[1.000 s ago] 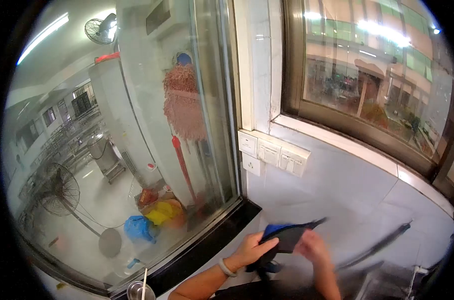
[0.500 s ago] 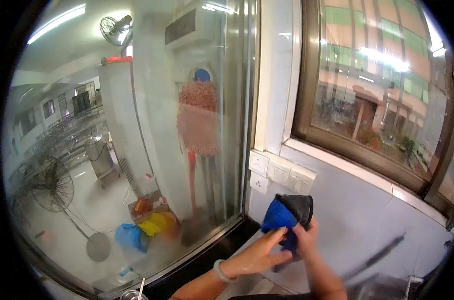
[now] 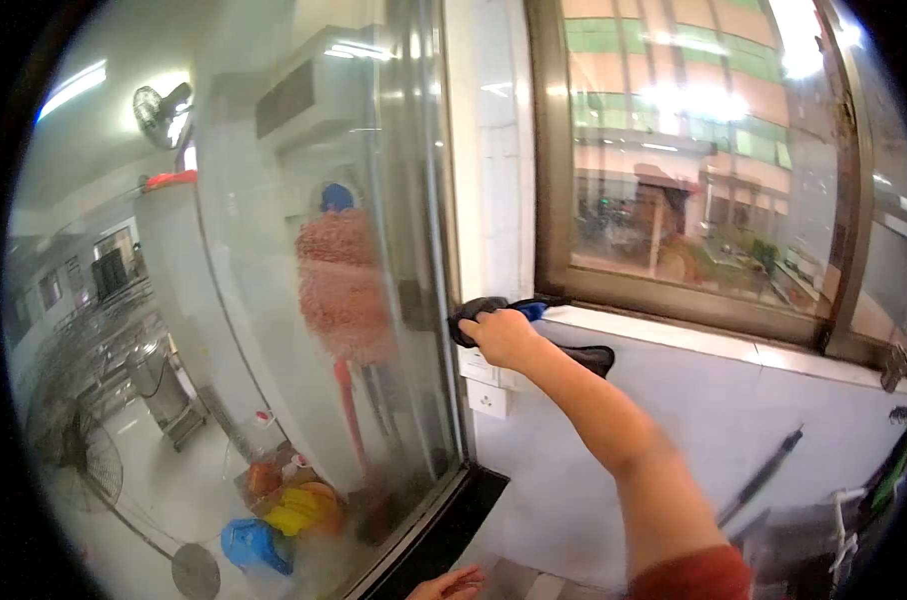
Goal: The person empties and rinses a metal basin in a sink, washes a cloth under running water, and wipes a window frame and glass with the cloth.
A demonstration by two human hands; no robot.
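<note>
My right hand (image 3: 501, 335) presses a dark grey and blue cloth (image 3: 574, 352) against the wall corner, between the glass partition and the window sill. The fingers are closed on the cloth, and a loose black-edged part hangs to the right of the wrist. Just below the cloth, white switch plates and a socket (image 3: 488, 399) show on the wall, partly covered. At the bottom edge, my left hand (image 3: 451, 584) is low, its fingers stretched out, with nothing seen in it.
The glass partition (image 3: 244, 330) fills the left, with a pink mop, a standing fan and blue and yellow items behind it. A framed window (image 3: 694, 170) is at upper right, above a white sill (image 3: 664, 335). A black rod (image 3: 764, 475) leans at lower right.
The right hand has carried the cloth up and left to the wall corner. The left hand has come away from it and dropped to the bottom edge. The view has shifted.
</note>
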